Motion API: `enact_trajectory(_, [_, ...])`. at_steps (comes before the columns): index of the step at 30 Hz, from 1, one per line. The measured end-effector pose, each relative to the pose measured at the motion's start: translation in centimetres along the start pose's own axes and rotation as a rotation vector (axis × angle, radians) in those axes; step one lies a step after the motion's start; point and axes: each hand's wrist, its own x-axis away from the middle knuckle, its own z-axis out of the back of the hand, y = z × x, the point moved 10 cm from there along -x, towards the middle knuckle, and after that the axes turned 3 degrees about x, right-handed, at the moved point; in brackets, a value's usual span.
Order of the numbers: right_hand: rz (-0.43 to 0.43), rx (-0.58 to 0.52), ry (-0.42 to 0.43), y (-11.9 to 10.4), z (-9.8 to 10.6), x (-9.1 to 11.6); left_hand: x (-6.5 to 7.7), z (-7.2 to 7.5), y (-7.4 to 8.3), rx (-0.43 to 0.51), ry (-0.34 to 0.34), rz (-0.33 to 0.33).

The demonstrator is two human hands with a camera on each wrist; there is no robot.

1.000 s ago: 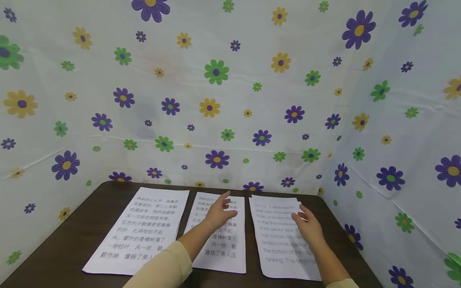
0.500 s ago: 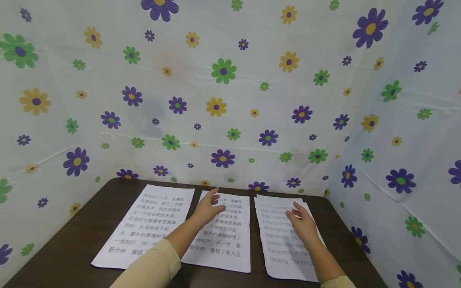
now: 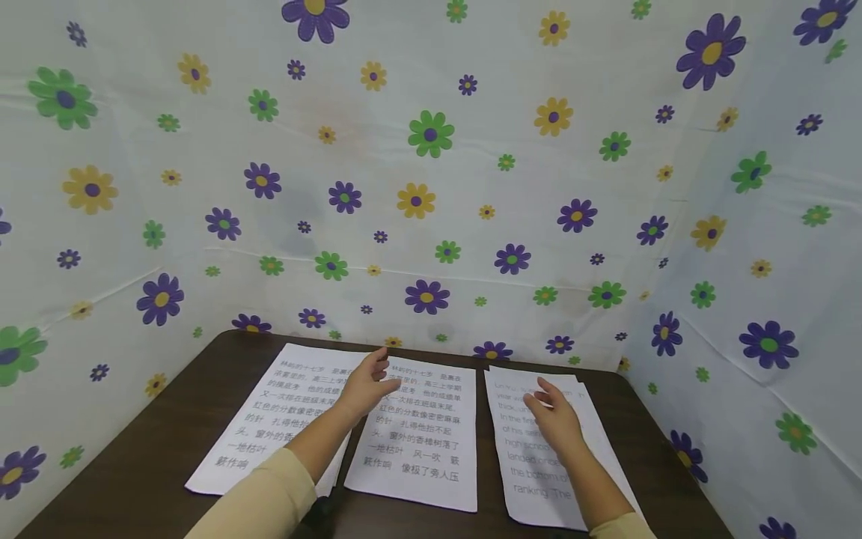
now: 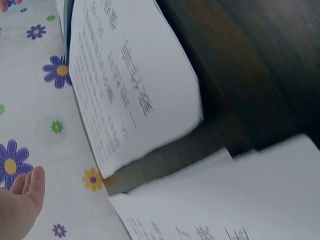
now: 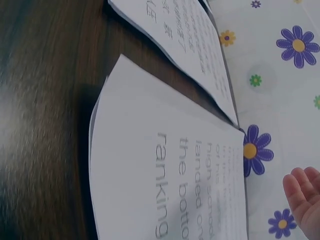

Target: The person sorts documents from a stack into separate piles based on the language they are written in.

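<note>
Three stacks of printed paper lie side by side on a dark wooden table. My left hand (image 3: 365, 385) hovers over the gap between the left stack (image 3: 229, 449) and the middle stack (image 3: 424, 442), its fingers relaxed and holding nothing. Over the right stack (image 3: 532, 501), printed in English, hangs my right hand (image 3: 557, 421) with loosely bent fingers and nothing in them. The left and middle stacks carry Chinese text. Both hands appear raised off the paper in the wrist views, where the left hand (image 4: 22, 205) and right hand (image 5: 305, 197) show at the edges.
The dark table (image 3: 155, 427) has a rounded far corner on each side. Behind it and at both sides hangs a white cloth (image 3: 377, 314) printed with purple, green and yellow flowers. Sheets in the right stack are slightly uneven at the top edge.
My left hand has moved left, from above the middle stack to the gap beside the left stack. The right hand has shifted slightly left over its stack. The head view has turned a little left.
</note>
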Motion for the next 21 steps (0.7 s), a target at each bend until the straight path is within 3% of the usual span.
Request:
enact_trajectory(12, [0.015,-0.019,-0.014,-1.3,-2.2,0.0,0.2,3.2,-1.5,0.012,0.062,0.043])
enact_trajectory(21, [0.050,-0.033,-0.027,-1.7,-4.2,0.1,0.4,3.8,-3.3,0.004,0.087,0.080])
